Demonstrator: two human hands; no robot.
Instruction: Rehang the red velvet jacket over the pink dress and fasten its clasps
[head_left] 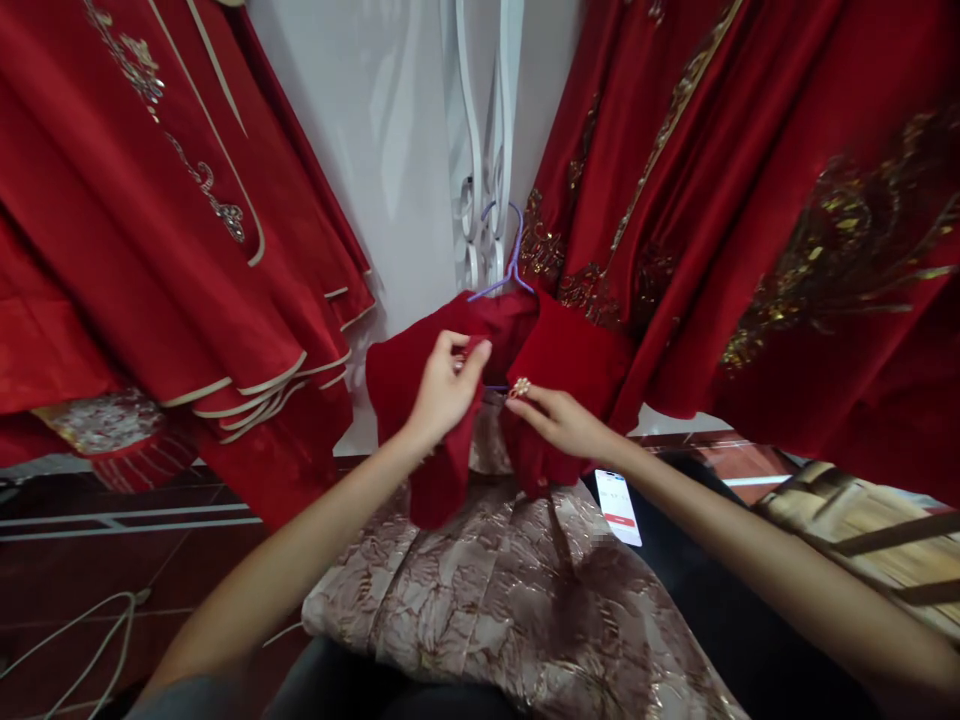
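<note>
Two hands are at work on the open front of a red jacket (574, 335), one at each edge, right here before me. The jacket is on a purple hanger (514, 268), near the white door handles (469, 120), its lower part above the patterned cloth (465, 600) on the person's lap. The left hand (448, 385) has thumb and fingers closed on the left edge. The right hand (561, 418) has its fingertips together at a gold flower (522, 386) by the opposite edge; whether that is sewn on, I can't tell. I'd judge the step in hand to be work on the front fastening. The next move seems to call for a steady left pinch and a fine right-hand grip at the flower.
</note>
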